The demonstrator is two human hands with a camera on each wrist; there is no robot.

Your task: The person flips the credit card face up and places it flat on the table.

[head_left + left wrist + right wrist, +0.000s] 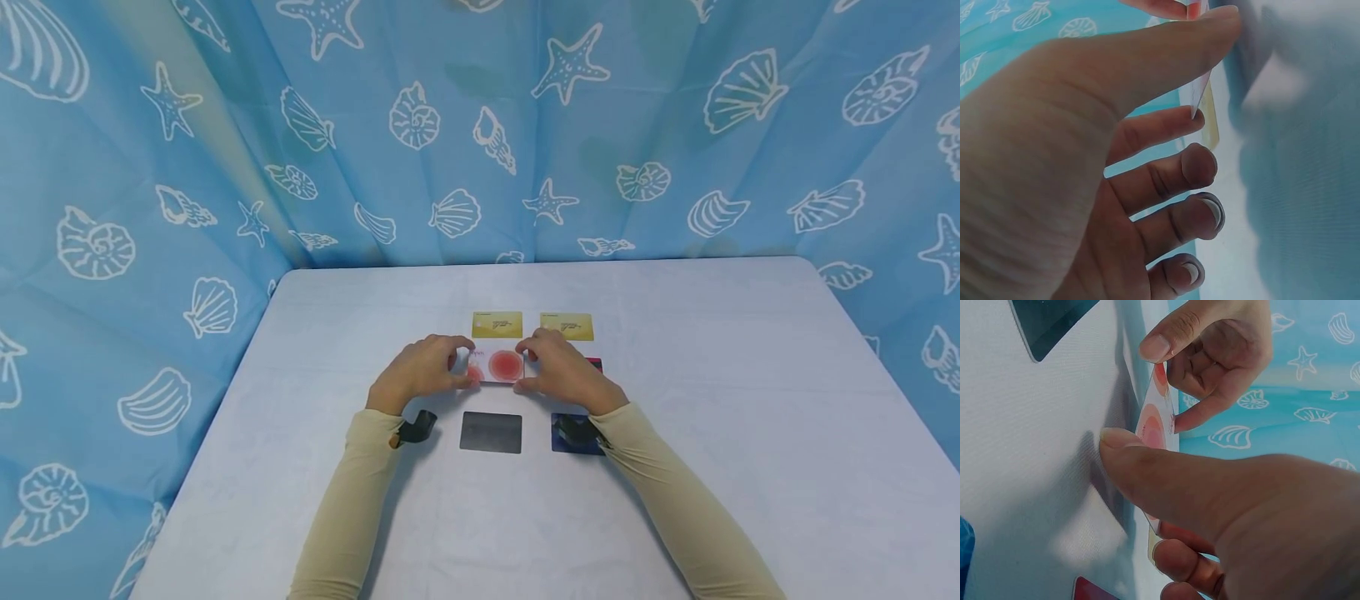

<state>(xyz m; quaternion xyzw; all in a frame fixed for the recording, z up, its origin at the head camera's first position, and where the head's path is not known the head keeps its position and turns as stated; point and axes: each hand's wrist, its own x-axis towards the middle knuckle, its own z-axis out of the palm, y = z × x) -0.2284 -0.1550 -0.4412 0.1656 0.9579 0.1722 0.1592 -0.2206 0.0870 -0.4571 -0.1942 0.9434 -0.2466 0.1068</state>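
Between both hands is a white card with red-pink circles point(504, 365), raised a little over the table, its shadow below it in the right wrist view. My left hand point(424, 367) pinches its left edge with thumb and index finger; the other fingers are bent beside it in the left wrist view. The right hand point(562, 371) pinches the opposite edge with the thumb at the near corner. Two yellow cards point(497, 324) lie just beyond. A red card point(596, 364) is mostly hidden behind the right hand.
Nearer on the white table point(300, 467) lie a dark grey card point(491, 432) and a dark blue card point(566, 440), the latter partly covered by the right wrist's camera. A blue curtain point(450, 125) with white shells hangs behind the table.
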